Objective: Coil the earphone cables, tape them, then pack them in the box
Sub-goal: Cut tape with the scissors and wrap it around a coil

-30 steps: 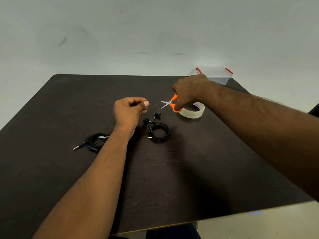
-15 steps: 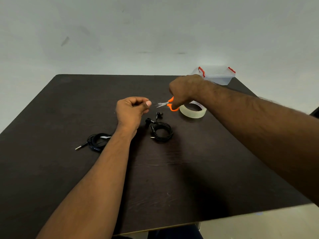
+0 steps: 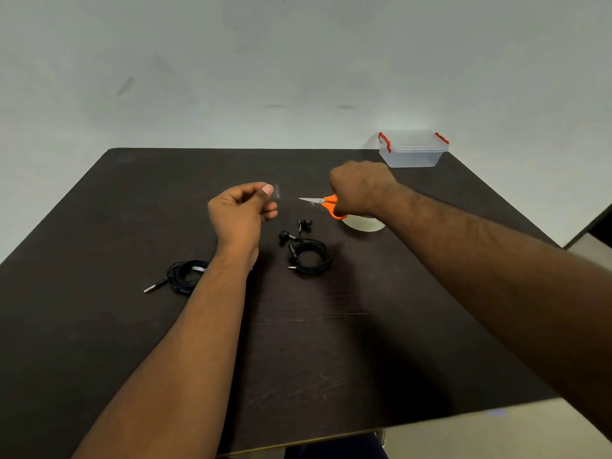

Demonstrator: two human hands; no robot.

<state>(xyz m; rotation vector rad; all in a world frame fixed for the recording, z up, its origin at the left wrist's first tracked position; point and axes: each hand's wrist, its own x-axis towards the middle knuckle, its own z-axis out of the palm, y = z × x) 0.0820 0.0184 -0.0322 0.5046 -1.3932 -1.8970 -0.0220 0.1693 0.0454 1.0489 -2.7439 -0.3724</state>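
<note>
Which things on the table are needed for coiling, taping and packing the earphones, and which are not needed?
Needed:
- coiled earphones
- second coiled earphones
- tape roll
- tape piece, pinched by left hand
- scissors, held by right hand
- clear box

Not needed:
- nothing visible

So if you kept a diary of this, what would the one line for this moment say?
stage: taping | left hand: pinches clear tape strip | right hand: grips scissors | coiled earphones: on table, untaped | box: far corner
</note>
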